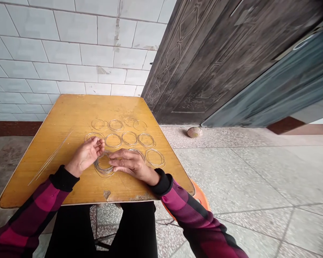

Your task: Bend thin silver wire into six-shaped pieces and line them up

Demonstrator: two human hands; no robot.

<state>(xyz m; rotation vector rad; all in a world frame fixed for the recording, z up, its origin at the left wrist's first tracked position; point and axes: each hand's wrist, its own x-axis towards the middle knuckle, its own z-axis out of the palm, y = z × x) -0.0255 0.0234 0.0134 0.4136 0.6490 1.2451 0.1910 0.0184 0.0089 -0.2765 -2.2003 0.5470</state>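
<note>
Head view, right hand touching wire coil, left hand cupped just beside

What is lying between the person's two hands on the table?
A bundle of thin wire rings lies between the left hand and the right hand, on the yellow tabletop, as the head view shows.

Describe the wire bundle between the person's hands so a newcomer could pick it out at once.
Near the front edge of the yellow table, find the person's left hand and right hand. Between them sits the wire bundle, several loops stacked, unlike the single rings apart in rows beyond.
</note>
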